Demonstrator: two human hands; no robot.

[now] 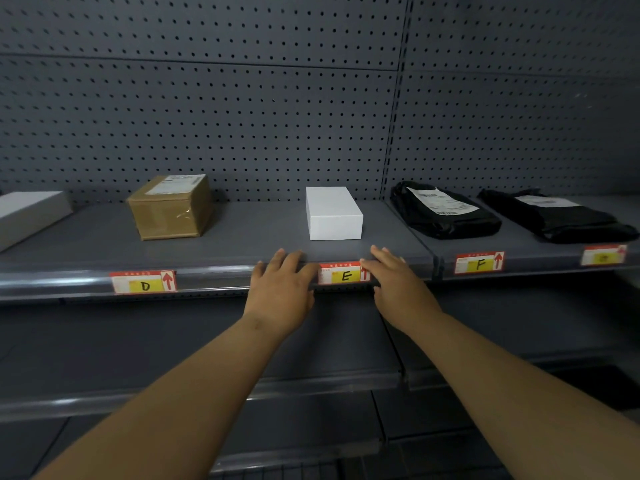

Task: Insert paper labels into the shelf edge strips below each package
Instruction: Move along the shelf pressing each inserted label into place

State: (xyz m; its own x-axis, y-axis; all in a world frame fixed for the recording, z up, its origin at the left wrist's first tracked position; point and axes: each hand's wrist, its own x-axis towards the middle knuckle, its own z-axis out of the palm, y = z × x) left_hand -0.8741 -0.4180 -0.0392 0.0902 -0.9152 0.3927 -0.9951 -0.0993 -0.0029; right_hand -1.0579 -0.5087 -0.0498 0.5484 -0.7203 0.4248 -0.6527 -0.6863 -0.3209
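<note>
Now left hand (282, 289) and right hand (398, 289) flank label E (343, 274).

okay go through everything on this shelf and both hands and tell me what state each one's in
Label D: seated in strip.
Label E: in strip, both hands at its ends.
Label F: seated in strip.
Brown box: taped shut.
White box: closed.
Left hand: flat on shelf edge.
Right hand: flat on shelf edge.

Two bare forearms enter from the lower frame edge. No sleeves, gloves, watch or jewellery are worn on the visible portions. The left hand (280, 289) and the right hand (398, 289) are uncovered; fingernails appear short and unpainted.
</note>
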